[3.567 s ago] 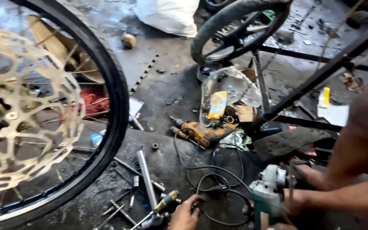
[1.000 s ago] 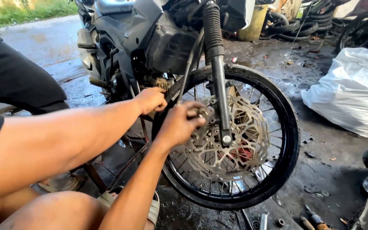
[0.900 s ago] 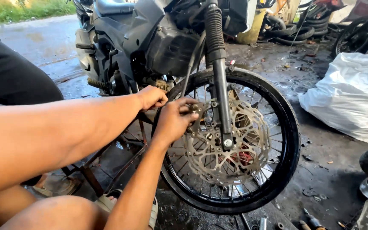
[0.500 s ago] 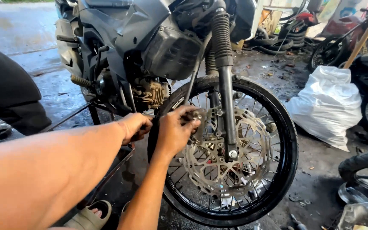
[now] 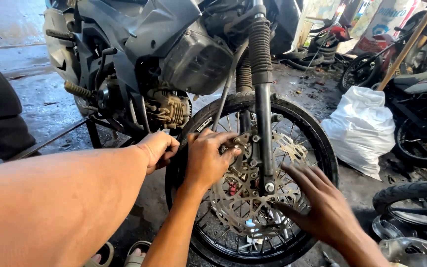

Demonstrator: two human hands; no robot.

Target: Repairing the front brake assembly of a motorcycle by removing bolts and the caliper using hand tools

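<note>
Head view, all places relative to the fork leg (image 5: pixel 264 128), an upright long axis in front of the front wheel (image 5: pixel 322 148).

- Left hand (image 5: pixel 156 148): far left of the fork leg, at the tyre's rear edge. Fingers curled closed; can't tell if anything is inside.
- Right hand (image 5: pixel 208 158): just left of the fork leg, and the nearer of the two. Fingers are curled narrow onto the brake caliper (image 5: pixel 240 143), with the tips touching it.
- Brake caliper: against the fork leg's left side, at the top edge of the brake disc (image 5: pixel 253 207).
- Brake disc: behind and below the fork leg, flat face towards the camera.
- Another person's hand (image 5: pixel 322 207): right of the fork leg and low, fingers spread wide over the disc and spokes, holding nothing.
- White sack (image 5: pixel 362 128): well to the right, on the floor.
</note>
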